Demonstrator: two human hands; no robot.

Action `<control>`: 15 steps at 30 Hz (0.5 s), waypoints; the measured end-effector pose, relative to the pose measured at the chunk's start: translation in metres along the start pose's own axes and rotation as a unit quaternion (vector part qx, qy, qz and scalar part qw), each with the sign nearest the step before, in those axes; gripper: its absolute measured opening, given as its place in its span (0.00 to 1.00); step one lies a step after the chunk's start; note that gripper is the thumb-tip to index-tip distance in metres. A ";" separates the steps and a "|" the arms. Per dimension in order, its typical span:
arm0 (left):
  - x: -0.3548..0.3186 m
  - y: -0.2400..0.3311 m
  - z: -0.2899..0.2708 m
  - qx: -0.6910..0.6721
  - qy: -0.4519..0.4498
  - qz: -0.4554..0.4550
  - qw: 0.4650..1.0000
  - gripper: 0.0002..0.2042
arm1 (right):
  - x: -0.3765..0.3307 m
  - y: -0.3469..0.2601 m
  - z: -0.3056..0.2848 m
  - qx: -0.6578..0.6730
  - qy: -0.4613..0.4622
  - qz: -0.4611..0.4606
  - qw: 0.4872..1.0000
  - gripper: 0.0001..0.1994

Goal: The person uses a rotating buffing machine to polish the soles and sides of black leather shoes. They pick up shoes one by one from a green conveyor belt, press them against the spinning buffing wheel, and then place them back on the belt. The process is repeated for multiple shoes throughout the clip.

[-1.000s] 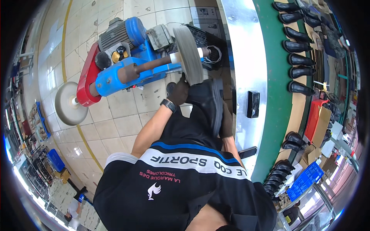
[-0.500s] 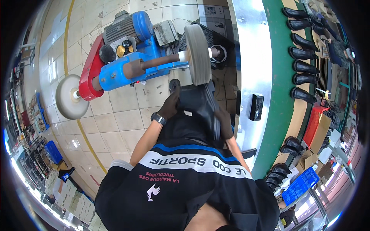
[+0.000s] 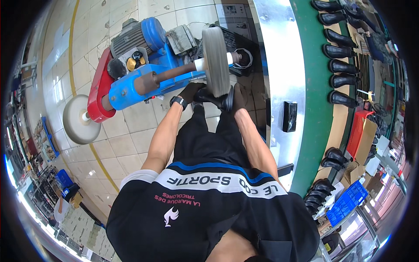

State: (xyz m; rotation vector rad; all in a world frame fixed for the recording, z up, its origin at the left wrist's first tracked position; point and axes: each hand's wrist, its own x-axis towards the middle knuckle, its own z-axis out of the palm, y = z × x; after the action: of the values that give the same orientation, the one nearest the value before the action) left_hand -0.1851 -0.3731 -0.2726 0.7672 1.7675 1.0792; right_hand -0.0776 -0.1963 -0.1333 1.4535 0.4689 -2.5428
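A glossy black leather boot (image 3: pixel 213 98) is held between my two gloved hands, right under the lower rim of a grey buffing wheel (image 3: pixel 215 61). The wheel looks blurred, as if spinning, and its rim meets or overlaps the boot; whether they touch I cannot tell. My left hand (image 3: pixel 190 92), in a dark glove, is closed around one end of the boot. At the other end my right hand (image 3: pixel 238 98) grips it, its fingers partly hidden. The wheel sits on the shaft of a blue and red polishing machine (image 3: pixel 124 92).
At the machine's left end is a pale round wheel (image 3: pixel 79 114). A metal-edged green conveyor (image 3: pixel 312 87) runs along my right, with a small black box (image 3: pixel 290 116) on its metal side. Several black boots (image 3: pixel 340 51) lie beyond it, near a blue crate (image 3: pixel 348 207).
My arms have reached further away from my body, carrying the boot out under the wheel. The boot has turned to lie more crosswise, and my legs now show below it.
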 end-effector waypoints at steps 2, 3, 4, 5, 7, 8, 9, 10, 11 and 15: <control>0.006 -0.007 -0.007 0.133 -0.020 0.046 0.990 0.18 | 0.012 -0.005 -0.001 0.001 0.026 0.026 0.999 0.40; 0.011 -0.010 -0.009 0.175 -0.050 0.030 0.983 0.18 | 0.018 -0.005 -0.005 0.003 0.023 0.022 0.999 0.38; 0.016 -0.012 -0.012 0.216 -0.080 0.014 0.973 0.19 | 0.024 -0.007 -0.008 0.006 0.021 0.016 1.000 0.37; 0.018 -0.014 -0.016 0.275 -0.104 0.008 0.956 0.19 | 0.029 -0.007 -0.012 0.006 0.015 0.005 1.000 0.35; 0.007 -0.061 -0.021 0.387 -0.143 -0.020 0.911 0.19 | 0.036 0.004 -0.015 -0.013 -0.005 -0.007 1.000 0.32; -0.016 -0.117 -0.025 0.385 -0.178 -0.090 0.901 0.16 | 0.036 0.014 -0.007 -0.037 -0.030 -0.001 0.999 0.30; -0.017 -0.128 -0.023 0.381 -0.195 -0.108 0.897 0.16 | 0.040 0.018 -0.018 -0.051 -0.037 -0.020 0.998 0.28; -0.025 -0.128 -0.016 0.368 -0.203 -0.120 0.900 0.16 | 0.040 0.019 -0.033 -0.074 -0.039 -0.049 0.995 0.27; -0.039 -0.130 -0.014 0.350 -0.191 -0.133 0.908 0.16 | 0.039 0.023 -0.038 -0.114 -0.055 -0.082 0.989 0.25; -0.041 -0.076 0.036 0.337 -0.134 -0.052 0.931 0.26 | 0.018 0.026 -0.114 -0.502 0.014 -0.366 0.784 0.20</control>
State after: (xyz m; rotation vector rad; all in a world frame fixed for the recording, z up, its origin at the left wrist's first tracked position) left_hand -0.1394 -0.4270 -0.3336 1.1507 1.9147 0.2505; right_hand 0.0132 -0.1796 -0.2077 0.9204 2.3004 -1.9359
